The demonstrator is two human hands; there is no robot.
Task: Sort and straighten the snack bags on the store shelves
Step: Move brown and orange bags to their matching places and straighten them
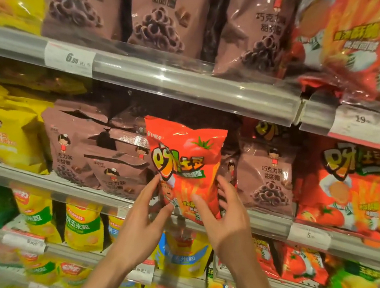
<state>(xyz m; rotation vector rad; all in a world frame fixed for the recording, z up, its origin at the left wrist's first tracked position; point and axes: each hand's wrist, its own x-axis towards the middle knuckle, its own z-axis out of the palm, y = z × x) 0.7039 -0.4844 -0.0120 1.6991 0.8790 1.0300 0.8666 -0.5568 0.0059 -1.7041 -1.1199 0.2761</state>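
Note:
A red tomato-flavour snack bag point(186, 165) stands upright in front of the brown chocolate-ring bags point(92, 153) on the middle shelf. My left hand point(146, 215) grips its lower left corner with thumb and fingers. My right hand point(223, 215) holds its lower right side, thumb across the front and fingers behind. Several brown bags to the left lie tilted and piled on each other. One brown bag point(266, 177) stands upright to the right. More red bags of the same kind point(351, 187) fill the right of that shelf.
Yellow bags point(6, 131) sit at the left of the middle shelf. The upper shelf carries brown bags point(162, 11) and big red bags point(363, 45). Shelf rails with price tags point(70, 58) jut out. Lower shelves hold yellow-green corn snack bags point(83, 226).

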